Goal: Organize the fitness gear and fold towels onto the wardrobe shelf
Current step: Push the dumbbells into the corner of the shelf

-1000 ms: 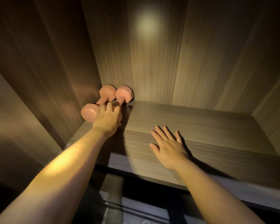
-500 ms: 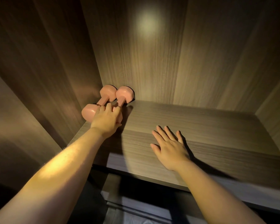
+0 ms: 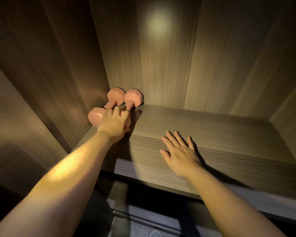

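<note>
Reaching into the wardrobe, my left hand (image 3: pixel 114 124) lies on top of the near end of the right pink dumbbell (image 3: pixel 132 99). The fingers stretch forward, almost straight, over both handles and are not wrapped round anything. The thumb is tucked low on the right side, against the covered head. My right hand (image 3: pixel 179 154) is well apart from it, flat and palm down on the shelf (image 3: pixel 229 134) with its fingers spread and nothing under it. It sits near the front edge, roughly midway along the shelf's width.

Both dumbbells sit in the back left corner of the shelf, side by side and touching, their handles running from front to back. The left pink dumbbell (image 3: pixel 110 105) lies close to the left side wall (image 3: pixel 50 65), its near head showing just left of my knuckles. Both far heads are at or very near the back panel (image 3: pixel 186 74) — I cannot tell whether they touch it.

A soft round spot of light (image 3: pixel 158 25) falls high on the back panel, and my left forearm catches a warm patch of it too. Below the shelf's front edge everything goes dark — only a dim lower ledge (image 3: pixel 161 218) is visible.
</note>
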Tool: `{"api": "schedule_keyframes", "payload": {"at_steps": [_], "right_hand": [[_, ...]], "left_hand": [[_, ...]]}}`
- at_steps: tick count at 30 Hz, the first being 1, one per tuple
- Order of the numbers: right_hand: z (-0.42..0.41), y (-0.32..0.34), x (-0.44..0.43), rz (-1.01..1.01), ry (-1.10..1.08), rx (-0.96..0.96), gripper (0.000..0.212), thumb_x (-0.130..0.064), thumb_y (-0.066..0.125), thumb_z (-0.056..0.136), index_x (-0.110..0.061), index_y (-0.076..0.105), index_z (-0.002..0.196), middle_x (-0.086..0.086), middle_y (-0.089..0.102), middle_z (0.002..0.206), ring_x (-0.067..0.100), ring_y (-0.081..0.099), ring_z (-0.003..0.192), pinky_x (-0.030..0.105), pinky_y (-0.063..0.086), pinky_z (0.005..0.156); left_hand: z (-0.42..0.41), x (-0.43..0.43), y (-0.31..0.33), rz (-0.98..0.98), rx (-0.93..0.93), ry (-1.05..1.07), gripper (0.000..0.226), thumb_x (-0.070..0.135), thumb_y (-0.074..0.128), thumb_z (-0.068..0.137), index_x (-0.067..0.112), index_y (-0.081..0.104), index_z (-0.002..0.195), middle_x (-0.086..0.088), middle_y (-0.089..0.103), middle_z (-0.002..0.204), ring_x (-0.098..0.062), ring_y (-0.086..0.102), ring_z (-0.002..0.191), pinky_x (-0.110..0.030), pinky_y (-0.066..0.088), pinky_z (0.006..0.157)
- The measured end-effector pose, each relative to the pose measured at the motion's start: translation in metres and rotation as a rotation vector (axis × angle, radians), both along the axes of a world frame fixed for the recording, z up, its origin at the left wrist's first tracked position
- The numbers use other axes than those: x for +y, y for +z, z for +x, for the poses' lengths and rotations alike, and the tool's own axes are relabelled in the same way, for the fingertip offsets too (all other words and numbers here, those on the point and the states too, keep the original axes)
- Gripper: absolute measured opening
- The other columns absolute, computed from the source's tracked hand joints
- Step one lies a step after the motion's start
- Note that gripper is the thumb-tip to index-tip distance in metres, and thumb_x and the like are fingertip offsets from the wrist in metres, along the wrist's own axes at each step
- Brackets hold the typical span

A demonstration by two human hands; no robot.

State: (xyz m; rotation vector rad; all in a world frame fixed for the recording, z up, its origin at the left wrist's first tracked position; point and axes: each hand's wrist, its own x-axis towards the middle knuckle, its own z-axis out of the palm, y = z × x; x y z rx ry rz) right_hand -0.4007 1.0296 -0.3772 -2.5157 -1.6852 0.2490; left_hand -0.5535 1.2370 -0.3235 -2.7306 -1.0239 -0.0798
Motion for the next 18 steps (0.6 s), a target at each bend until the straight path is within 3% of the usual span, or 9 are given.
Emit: {"api": "schedule_keyframes", "payload": {"at_steps": [5, 7, 10, 12, 14, 18], "right_hand": [[-0.001, 0.000, -0.001, 0.003, 0.000, 0.000, 0.058, -0.052, 0.012, 0.102, -0.033, 0.001, 0.155, -0.013, -0.012, 0.161, 0.012, -0.016, 0.148, 0.050, -0.008, 0.119], [0.000, 0.000, -0.001, 0.000, 0.002, 0.006, 0.058, -0.052, 0.012, 0.102, -0.033, 0.001, 0.155, -0.013, -0.012, 0.161, 0.012, -0.015, 0.148, 0.050, -0.008, 0.119], [0.000, 0.000, -0.001, -0.009, 0.006, 0.017, 0.057, -0.052, 0.012, 0.102, -0.033, 0.001, 0.154, -0.012, -0.013, 0.161, 0.013, -0.016, 0.148, 0.051, -0.008, 0.119], [0.000, 0.004, -0.001, -0.035, 0.007, 0.037, 0.057, -0.052, 0.012, 0.102, -0.033, -0.001, 0.154, -0.010, -0.015, 0.161, 0.015, -0.019, 0.147, 0.052, -0.009, 0.119], [0.000, 0.010, -0.002, -0.045, -0.009, 0.056, 0.057, -0.052, 0.013, 0.102, -0.034, -0.002, 0.154, -0.009, -0.017, 0.160, 0.016, -0.022, 0.146, 0.053, -0.013, 0.117], [0.007, 0.022, -0.015, -0.058, -0.067, 0.036, 0.057, -0.052, 0.013, 0.102, -0.035, -0.005, 0.153, -0.007, -0.018, 0.160, 0.017, -0.023, 0.146, 0.053, -0.013, 0.117]], "left_hand": [[-0.001, 0.002, 0.000, 0.001, -0.019, -0.023, 0.058, 0.044, 0.061, 0.089, 0.017, 0.038, 0.134, -0.016, 0.044, 0.133, -0.035, 0.046, 0.119, -0.046, 0.038, 0.105], [-0.002, 0.002, -0.001, 0.032, -0.017, -0.034, 0.064, 0.044, 0.060, 0.089, 0.015, 0.034, 0.139, -0.019, 0.039, 0.140, -0.039, 0.038, 0.129, -0.050, 0.032, 0.111], [0.000, -0.001, -0.004, 0.082, -0.005, -0.005, 0.082, 0.049, 0.053, 0.092, 0.017, 0.010, 0.154, -0.020, 0.011, 0.158, -0.042, 0.006, 0.146, -0.056, 0.015, 0.117], [0.003, -0.005, -0.005, 0.104, 0.013, 0.045, 0.093, 0.057, 0.050, 0.091, 0.020, -0.005, 0.155, -0.017, -0.001, 0.161, -0.042, -0.003, 0.147, -0.059, 0.013, 0.117], [0.005, -0.009, -0.006, 0.104, -0.007, 0.092, 0.098, 0.062, 0.049, 0.089, 0.020, -0.011, 0.154, -0.016, -0.003, 0.161, -0.044, -0.003, 0.147, -0.059, 0.015, 0.116], [0.002, -0.026, -0.005, 0.057, -0.091, 0.144, 0.097, 0.057, 0.054, 0.088, 0.019, -0.005, 0.155, -0.016, 0.001, 0.161, -0.043, 0.004, 0.146, -0.056, 0.019, 0.115]]}}
